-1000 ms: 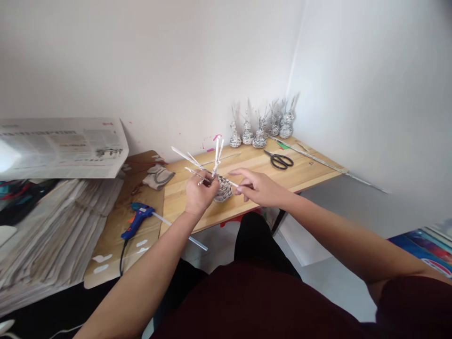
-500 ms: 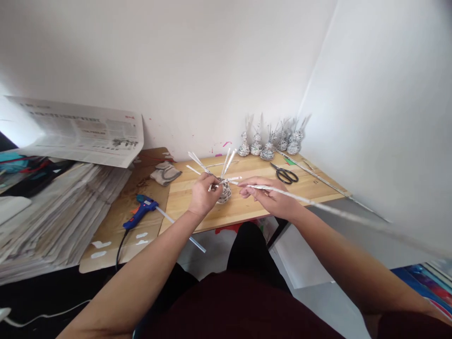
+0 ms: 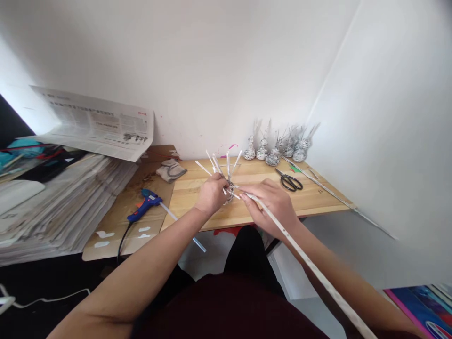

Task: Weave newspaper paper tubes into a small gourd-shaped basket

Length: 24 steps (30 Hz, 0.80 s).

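Observation:
Over the front of the wooden table, my left hand (image 3: 213, 193) is closed on a small woven newspaper piece (image 3: 229, 198), mostly hidden behind the fingers. Several rolled-paper stakes (image 3: 229, 165) fan upward from it. My right hand (image 3: 270, 205) pinches a long rolled paper tube (image 3: 282, 229) close to the weave. From the fingers, this tube runs over my right forearm toward the bottom edge of the view. Its near end meets the woven piece, though the exact join is too small to make out.
Several finished-looking woven gourd shapes (image 3: 273, 157) stand against the wall. Black scissors (image 3: 289, 181) and another long paper tube (image 3: 328, 189) lie at right. Left are a blue glue gun (image 3: 145, 205) on cardboard, a glove (image 3: 171, 170), and stacked newspapers (image 3: 81, 202) under an open sheet (image 3: 106, 125).
The long tube has swung from pointing right to lying down across my right forearm. My right hand has come closer to the left, which keeps hold of the woven piece. The camera has turned left.

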### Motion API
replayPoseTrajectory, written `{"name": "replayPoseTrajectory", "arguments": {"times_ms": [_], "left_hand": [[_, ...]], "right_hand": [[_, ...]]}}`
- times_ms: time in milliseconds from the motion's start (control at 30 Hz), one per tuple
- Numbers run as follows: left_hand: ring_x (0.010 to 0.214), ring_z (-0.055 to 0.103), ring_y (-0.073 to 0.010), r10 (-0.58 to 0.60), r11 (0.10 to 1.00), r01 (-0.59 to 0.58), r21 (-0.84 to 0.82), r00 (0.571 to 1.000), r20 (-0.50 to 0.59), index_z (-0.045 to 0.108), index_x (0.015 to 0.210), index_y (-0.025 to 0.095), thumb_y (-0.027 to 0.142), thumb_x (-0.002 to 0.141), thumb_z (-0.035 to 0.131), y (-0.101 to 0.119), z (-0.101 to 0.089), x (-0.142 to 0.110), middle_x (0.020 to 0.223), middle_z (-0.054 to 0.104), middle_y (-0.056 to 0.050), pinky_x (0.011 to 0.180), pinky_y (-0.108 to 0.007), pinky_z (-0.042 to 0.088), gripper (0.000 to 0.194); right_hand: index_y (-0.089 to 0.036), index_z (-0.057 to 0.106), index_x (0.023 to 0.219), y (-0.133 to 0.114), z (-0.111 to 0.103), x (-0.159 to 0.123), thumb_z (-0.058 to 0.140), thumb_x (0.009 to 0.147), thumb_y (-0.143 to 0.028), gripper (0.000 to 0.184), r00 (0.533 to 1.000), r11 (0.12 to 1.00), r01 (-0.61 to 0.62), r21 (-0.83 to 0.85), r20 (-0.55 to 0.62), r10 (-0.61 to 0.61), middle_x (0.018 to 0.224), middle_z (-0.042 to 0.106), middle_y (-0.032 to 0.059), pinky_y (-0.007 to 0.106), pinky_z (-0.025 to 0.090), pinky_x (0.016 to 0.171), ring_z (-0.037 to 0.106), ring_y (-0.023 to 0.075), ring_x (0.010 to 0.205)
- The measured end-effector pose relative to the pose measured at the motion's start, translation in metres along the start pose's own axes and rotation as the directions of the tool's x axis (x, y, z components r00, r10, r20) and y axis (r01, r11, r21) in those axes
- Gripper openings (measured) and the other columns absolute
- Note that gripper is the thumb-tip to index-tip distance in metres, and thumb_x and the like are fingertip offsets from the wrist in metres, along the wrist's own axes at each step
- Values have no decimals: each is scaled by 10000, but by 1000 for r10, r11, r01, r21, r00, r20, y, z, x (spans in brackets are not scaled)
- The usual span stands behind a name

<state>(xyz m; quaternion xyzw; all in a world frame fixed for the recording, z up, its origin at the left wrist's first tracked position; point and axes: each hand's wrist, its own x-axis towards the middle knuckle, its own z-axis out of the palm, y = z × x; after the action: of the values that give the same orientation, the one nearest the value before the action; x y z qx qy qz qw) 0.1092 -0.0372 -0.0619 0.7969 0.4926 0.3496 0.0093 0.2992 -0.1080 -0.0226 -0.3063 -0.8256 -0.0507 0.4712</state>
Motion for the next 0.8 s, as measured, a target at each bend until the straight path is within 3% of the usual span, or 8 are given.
{"name": "replayPoseTrajectory", "arguments": {"times_ms": [100,200,400,467,600,700,800], "left_hand": [[808,676,-179,-110,994,110,12,994,17,751,742,176,115,760,657,3,-2,5,871,696,-56,772,-267,531,113],[833,686,-187,-210,977,211,-16,976,52,767,755,176,113,746,645,1,-8,11,865,727,-50,819,-278,530,137],[800,696,-181,-361,918,381,-114,918,164,775,762,184,137,734,652,-6,-23,18,813,760,-26,749,-262,531,135],[812,693,-183,-333,934,348,-87,932,145,776,758,188,145,745,652,-5,-22,17,798,756,-26,780,-268,535,133],[855,684,-189,-169,984,173,-29,980,101,784,783,186,181,792,674,-2,-14,12,858,735,-50,860,-288,538,110],[844,679,-197,-118,992,113,48,985,124,788,820,190,248,845,677,1,-9,9,906,714,-69,831,-297,540,128],[874,674,-207,-56,991,32,131,982,178,782,867,189,212,887,630,2,-7,7,972,697,-86,815,-302,535,155]], "right_hand": [[-188,694,1095,-11,10,-12,632,920,-169,186,999,997,25,-69,27,-23,893,779,61,343,515,709,619,190,707],[-181,656,1125,-14,18,-23,633,926,-199,201,999,1000,-2,9,54,2,866,751,67,330,533,701,637,198,740],[-198,635,1068,-9,22,-29,621,924,-189,146,988,986,-144,88,-38,147,907,734,66,304,543,737,683,189,811],[-196,638,1064,-9,21,-26,616,923,-182,143,990,987,-131,88,-35,134,912,737,67,305,540,747,686,192,827],[-206,661,1004,-5,13,-12,615,929,-181,92,978,979,-177,102,-90,186,862,735,42,282,529,727,677,166,777],[-205,681,960,0,6,0,634,923,-202,60,966,971,-207,122,-134,223,843,735,33,280,520,713,664,157,746],[-200,699,942,3,0,8,655,909,-222,59,958,956,-231,179,-132,256,865,745,38,277,513,691,671,158,757]]}}
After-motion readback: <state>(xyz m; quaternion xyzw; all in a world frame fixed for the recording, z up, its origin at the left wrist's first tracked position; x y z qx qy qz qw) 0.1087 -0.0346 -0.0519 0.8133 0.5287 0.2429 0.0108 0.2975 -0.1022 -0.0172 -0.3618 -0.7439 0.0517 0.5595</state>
